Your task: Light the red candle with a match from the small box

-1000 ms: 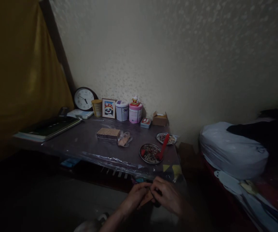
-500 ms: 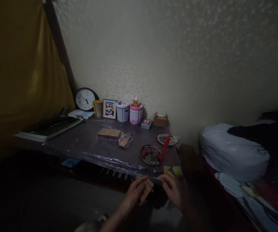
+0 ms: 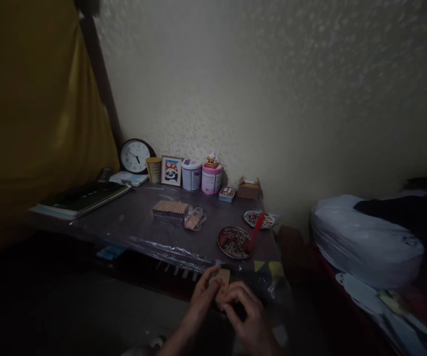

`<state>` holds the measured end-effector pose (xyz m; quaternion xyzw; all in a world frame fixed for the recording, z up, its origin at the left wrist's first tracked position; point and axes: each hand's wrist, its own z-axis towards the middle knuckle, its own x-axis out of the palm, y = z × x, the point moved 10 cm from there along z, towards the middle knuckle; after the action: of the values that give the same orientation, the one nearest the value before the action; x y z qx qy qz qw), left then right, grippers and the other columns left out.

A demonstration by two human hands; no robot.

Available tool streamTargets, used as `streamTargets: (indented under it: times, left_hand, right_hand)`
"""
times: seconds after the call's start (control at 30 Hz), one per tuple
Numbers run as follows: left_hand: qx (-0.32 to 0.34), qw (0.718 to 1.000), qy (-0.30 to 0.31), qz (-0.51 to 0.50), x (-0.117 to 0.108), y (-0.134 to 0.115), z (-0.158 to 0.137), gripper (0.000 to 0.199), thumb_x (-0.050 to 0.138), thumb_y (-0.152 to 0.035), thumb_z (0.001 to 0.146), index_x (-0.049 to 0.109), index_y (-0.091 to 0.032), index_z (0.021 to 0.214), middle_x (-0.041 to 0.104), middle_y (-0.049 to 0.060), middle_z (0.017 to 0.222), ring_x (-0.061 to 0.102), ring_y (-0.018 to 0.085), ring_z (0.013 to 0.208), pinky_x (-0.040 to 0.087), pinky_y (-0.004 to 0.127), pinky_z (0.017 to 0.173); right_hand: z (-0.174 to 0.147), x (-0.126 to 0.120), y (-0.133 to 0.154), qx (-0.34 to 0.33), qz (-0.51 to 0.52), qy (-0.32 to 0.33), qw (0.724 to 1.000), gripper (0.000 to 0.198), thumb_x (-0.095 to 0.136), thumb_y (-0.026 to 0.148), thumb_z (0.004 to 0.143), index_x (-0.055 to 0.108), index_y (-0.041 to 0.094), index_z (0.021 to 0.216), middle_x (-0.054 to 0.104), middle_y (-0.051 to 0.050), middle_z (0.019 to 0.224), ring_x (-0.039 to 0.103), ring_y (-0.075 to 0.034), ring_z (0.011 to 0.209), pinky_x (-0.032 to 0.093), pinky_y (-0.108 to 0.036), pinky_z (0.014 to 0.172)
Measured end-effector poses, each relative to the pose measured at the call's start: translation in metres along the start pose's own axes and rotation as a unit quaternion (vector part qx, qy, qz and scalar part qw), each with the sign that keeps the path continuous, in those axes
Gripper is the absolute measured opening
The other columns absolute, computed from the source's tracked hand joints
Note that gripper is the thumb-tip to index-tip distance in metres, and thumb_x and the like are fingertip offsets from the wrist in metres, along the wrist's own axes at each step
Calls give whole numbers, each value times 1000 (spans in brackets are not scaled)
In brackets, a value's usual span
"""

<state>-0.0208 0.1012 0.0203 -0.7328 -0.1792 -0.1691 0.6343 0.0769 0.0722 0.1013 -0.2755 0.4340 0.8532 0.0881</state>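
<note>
Dim room, speckled pale wall, plastic-covered desk (image 3: 135, 222) beneath it. Along the desk's back edge: clock (image 3: 135, 155), framed panda picture (image 3: 171, 171), two tins. Near the right front corner: round metal plate (image 3: 234, 243) of small pieces with a red scoop (image 3: 254, 232) laid across it. Just off the front edge, held in the air: a small tan box (image 3: 222, 288), pinched in the left hand (image 3: 203, 295), with the right hand (image 3: 246, 316) curled against its lower end, fingers closed around it. Risky, probably: poor light and an unsupported grip, so could slip and drop to the dark floor.
</note>
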Motion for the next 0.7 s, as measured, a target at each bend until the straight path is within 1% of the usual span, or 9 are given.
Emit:
streamTargets:
  times: [0.07,0.17,0.27,0.37,0.43,0.57,0.7]
  left_hand:
    - [1,1000,-8,3,-1,-1,1,50,68,-42,66,53,-17,107,62,-1,70,59,17,70,43,27,65]
    - [-9,1000,-11,3,-1,0,1,52,69,-44,63,50,-19,104,61,-3,66,56,14,60,41,25,56]
    - [-9,1000,0,-7,3,-3,0,48,69,-45,63,48,-21,98,62,-3,68,56,13,58,41,23,52]
    - [-9,1000,16,-24,8,-3,-1,39,69,-45,64,49,-21,88,59,-6,64,53,10,51,40,21,48]
    - [-8,999,27,-33,10,-1,1,37,70,-45,64,49,-21,82,57,-6,61,51,9,48,38,20,45]
    - [-10,998,36,-44,9,5,5,36,70,-46,63,51,-20,79,57,-5,61,51,9,48,39,21,45]
    - [-9,997,31,-66,7,7,8,33,69,-46,66,53,-19,78,57,-5,64,54,10,55,40,20,47]
  right_hand:
    - [-1,0,6,-23,-14,-8,1000,14,52,9,80,53,22,77,60,-1,84,59,-14,82,46,-23,74]
    - [-2,-5,6,-40,-26,-33,998,16,52,7,80,53,23,77,60,-1,83,60,-14,82,47,-24,74]
    - [-4,-8,4,-47,-34,-51,997,16,53,8,80,53,23,79,61,0,83,60,-14,81,47,-23,73]
    - [-4,-11,0,-43,-39,-62,996,15,54,8,80,54,24,79,62,0,84,61,-13,81,47,-22,73]
    - [-4,-15,0,-44,-37,-75,995,15,55,9,80,55,24,78,62,0,83,62,-14,80,47,-22,73]
    - [-4,-26,1,-57,-29,-110,992,13,55,11,80,55,23,77,62,-1,81,62,-14,78,48,-23,71]
    - [-4,-31,0,-63,-25,-130,989,13,57,11,79,55,24,78,62,-1,82,62,-14,78,48,-22,71]
